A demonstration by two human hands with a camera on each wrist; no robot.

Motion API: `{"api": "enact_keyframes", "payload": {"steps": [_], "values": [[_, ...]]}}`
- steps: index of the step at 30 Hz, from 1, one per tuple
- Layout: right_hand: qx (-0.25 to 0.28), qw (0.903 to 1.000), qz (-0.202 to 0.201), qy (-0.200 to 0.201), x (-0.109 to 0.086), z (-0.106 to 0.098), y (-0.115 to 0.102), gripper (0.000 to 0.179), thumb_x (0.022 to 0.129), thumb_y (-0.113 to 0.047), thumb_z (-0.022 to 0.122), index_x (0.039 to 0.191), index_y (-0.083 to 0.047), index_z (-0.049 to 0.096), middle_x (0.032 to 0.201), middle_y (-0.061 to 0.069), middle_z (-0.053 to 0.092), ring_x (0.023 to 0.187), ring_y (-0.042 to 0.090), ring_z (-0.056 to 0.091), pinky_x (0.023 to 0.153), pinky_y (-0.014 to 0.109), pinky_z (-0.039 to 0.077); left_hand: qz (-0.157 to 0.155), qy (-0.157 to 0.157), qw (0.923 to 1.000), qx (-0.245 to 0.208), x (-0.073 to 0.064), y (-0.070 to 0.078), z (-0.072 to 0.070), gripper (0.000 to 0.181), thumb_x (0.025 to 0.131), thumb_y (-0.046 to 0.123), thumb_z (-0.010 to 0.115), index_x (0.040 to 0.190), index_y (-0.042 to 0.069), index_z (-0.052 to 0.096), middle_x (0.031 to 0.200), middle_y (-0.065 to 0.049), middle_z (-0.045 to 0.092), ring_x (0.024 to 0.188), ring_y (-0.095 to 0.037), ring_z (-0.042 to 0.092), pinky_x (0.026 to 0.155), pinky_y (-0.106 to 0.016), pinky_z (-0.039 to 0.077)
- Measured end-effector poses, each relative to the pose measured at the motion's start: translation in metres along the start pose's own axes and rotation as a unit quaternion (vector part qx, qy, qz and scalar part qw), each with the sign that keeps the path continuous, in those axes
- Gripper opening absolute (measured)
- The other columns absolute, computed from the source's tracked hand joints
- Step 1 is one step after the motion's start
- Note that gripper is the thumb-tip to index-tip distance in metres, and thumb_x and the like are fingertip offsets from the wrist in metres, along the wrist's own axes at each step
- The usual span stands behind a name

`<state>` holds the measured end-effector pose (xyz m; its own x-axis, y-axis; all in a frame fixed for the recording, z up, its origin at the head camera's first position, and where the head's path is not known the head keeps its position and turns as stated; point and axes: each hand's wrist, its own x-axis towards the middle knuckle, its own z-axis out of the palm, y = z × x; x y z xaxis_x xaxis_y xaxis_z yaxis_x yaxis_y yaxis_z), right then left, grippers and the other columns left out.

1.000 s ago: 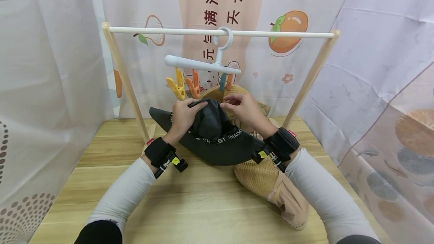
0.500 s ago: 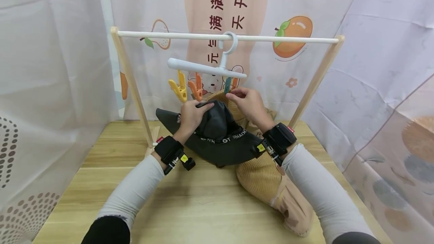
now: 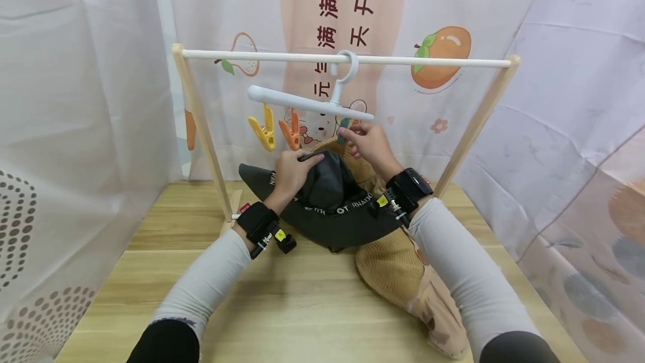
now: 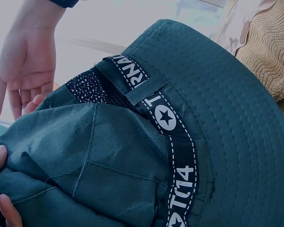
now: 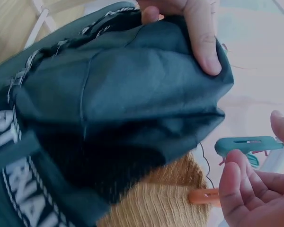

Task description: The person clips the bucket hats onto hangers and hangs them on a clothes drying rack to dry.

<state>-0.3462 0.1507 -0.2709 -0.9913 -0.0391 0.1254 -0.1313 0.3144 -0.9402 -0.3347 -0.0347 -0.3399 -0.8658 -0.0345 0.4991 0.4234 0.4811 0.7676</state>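
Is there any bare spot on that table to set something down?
Yes: the wooden table is bare between the left sleeve and the tan woven item, in front of the dark hat. Another bare patch lies between that sleeve and the table's left edge. Under the hanger it is crowded with clips, the hat, the left hand and right hand.

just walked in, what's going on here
A person is holding a dark bucket hat by its crown with the left hand, under a white hanger hooked on a rack's bar. The right hand is up at a teal clip below the hanger, though whether it grips it is hard to tell. The hat is not in that clip. A tan woven item lies on the table.
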Motion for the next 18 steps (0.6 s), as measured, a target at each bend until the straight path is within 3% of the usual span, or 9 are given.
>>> {"api": "enact_keyframes", "payload": {"steps": [7, 13, 16, 18], "values": [[0.056, 0.9984, 0.01, 0.002, 0.009, 0.003, 0.005, 0.03, 0.093, -0.03, 0.067, 0.105, -0.004, 0.058, 0.081, 0.003, 0.055, 0.055, 0.01, 0.05, 0.052, 0.023, 0.044, -0.002, -0.01, 0.9999, -0.01, 0.0, -0.001, 0.004, 0.03, 0.086, 0.033, 0.075, 0.099, 0.006, 0.078, 0.092, -0.011, 0.076, 0.074, -0.021, 0.066, 0.06, -0.021, 0.038], [0.089, 0.996, -0.007, 0.0, 0.017, 0.004, 0.009, 0.024, 0.093, -0.029, 0.067, 0.089, -0.008, 0.056, 0.072, 0.0, 0.056, 0.047, 0.009, 0.05, 0.046, 0.024, 0.038, -0.002, -0.013, 0.9999, -0.008, 0.003, -0.003, 0.006, 0.03, 0.085, 0.033, 0.076, 0.099, 0.007, 0.078, 0.096, -0.01, 0.076, 0.085, -0.022, 0.071, 0.072, -0.03, 0.052], [0.104, 0.9946, -0.006, 0.0, 0.019, 0.007, 0.009, 0.027, 0.092, -0.03, 0.068, 0.085, -0.007, 0.058, 0.066, 0.001, 0.057, 0.044, 0.008, 0.048, 0.045, 0.023, 0.035, 0.0, -0.013, 0.9999, -0.007, 0.004, -0.004, 0.005, 0.03, 0.085, 0.033, 0.076, 0.098, 0.006, 0.078, 0.097, -0.01, 0.076, 0.089, -0.022, 0.071, 0.078, -0.036, 0.055], [0.111, 0.9938, -0.002, -0.001, 0.019, 0.01, 0.008, 0.027, 0.091, -0.03, 0.069, 0.085, -0.005, 0.061, 0.063, 0.001, 0.057, 0.044, 0.008, 0.046, 0.045, 0.022, 0.035, 0.004, -0.013, 0.9999, -0.005, 0.004, -0.005, 0.005, 0.03, 0.085, 0.033, 0.075, 0.098, 0.006, 0.078, 0.096, -0.01, 0.076, 0.087, -0.022, 0.071, 0.075, -0.034, 0.054]]}}
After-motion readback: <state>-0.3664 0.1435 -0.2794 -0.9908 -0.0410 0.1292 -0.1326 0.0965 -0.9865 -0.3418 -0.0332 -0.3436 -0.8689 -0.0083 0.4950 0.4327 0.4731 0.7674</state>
